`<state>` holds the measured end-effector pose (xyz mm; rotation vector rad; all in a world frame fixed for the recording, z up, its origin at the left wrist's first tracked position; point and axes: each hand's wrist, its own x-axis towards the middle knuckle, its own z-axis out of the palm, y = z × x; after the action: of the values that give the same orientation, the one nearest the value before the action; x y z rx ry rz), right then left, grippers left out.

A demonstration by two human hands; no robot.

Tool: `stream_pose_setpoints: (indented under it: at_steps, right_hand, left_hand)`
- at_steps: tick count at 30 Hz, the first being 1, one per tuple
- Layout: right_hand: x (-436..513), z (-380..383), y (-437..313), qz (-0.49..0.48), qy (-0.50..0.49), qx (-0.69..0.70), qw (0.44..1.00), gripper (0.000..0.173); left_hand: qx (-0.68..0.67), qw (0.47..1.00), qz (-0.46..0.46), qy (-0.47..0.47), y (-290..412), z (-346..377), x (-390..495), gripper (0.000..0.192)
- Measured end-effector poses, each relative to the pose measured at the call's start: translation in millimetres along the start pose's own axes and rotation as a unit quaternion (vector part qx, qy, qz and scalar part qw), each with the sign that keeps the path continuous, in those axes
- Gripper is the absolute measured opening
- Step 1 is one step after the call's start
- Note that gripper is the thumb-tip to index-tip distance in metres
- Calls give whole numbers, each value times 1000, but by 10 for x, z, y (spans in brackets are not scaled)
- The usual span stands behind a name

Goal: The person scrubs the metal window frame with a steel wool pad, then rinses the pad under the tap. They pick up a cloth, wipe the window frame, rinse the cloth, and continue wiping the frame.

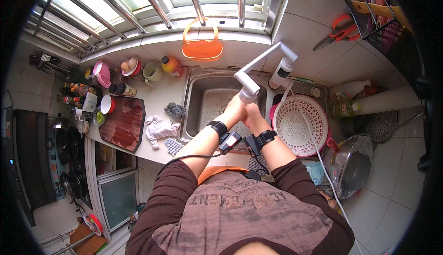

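My left hand (pixel 236 108) and my right hand (pixel 252 112) are together over the stainless steel sink (pixel 200 97), right below the outlet of a white jointed faucet (pixel 260 60). They appear to touch each other. The faucet head hides part of the fingers, so whether anything is between them is unclear. Each wrist wears a black strap with a small cabled device. To the right of my right hand sits a white colander (pixel 299 125) in a pink basin. A grey scouring pad (pixel 174 110) lies by the sink's left rim, near a pale crumpled cloth (pixel 160 130).
Left on the counter are a wet reddish cutting board (pixel 123 123), a green mug (pixel 152 72) and an orange-capped-style bottle (pixel 171 66). An orange hanging strainer (pixel 202 50) is behind the sink. A white cord (pixel 309 125) crosses the colander. Red-handled scissors (pixel 342 30) hang at right.
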<state>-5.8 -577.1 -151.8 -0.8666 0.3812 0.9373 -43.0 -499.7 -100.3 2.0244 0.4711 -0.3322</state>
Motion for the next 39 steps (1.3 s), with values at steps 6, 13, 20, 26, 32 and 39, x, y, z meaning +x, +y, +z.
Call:
stream_pose_setpoints:
  at_steps: [6, 13, 20, 26, 32, 39]
  right_hand:
    - [-103, -14, 111, -138, -32, -93, 986, 40]
    - [-62, -465, -188, -74, 62, -276, 956, 49]
    - [115, -1109, -741, -75, 203, 60, 975, 46]
    - [139, -1416, -903, -2, 169, 28, 985, 46]
    - [145, -1423, -1072, -1, 198, -34, 980, 40]
    - [141, -1388, -1442, -61, 192, -57, 978, 33]
  left_hand:
    - [-591, 799, -78, 73, -20, 232, -79, 37]
    - [-737, 664, -105, -68, -118, 177, -328, 45]
    - [-681, 724, -110, 13, -133, 30, -386, 44]
    - [-588, 795, -141, 55, -490, -67, -559, 55]
    - [-226, 950, -98, 190, -1218, -311, -913, 47]
    - [56, 900, -116, 417, -2298, -1027, -1503, 52]
